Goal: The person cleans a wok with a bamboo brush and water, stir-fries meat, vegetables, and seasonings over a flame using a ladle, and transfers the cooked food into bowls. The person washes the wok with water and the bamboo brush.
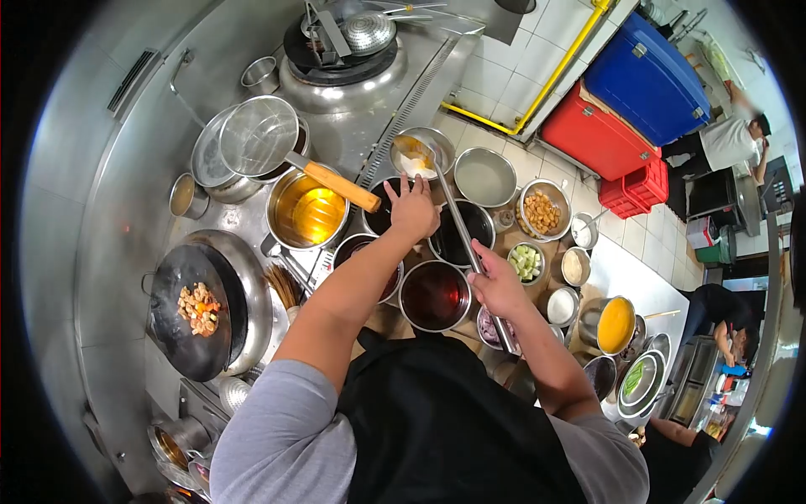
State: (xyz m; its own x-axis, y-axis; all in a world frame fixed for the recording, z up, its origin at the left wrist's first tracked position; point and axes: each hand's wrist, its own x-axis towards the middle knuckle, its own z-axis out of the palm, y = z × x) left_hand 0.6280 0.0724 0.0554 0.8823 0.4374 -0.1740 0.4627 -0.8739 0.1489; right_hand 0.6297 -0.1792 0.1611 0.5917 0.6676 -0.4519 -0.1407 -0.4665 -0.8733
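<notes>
Head view: right hand (pixel 497 281) grips a long-handled silvery metal utensil (pixel 461 218), probably stiff, lightish, best held mid-handle; left hand (pixel 411 208) spread wide.

Commercial-type kitchen around me: steel cooking range (pixel 334 139), wok (pixel 186 354) holding browned food (pixel 198 309), diced green pieces (pixel 525 262), long-handled metal utensil (pixel 458 222), people (pixel 729 144) across the room.

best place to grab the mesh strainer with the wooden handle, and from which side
Probably by its wooden handle, near the free end, from above on the side of the left hand. The handle is long and thick enough to wrap fingers around, and its end points away from the wide, round mesh strainer, toward that hand.
</notes>
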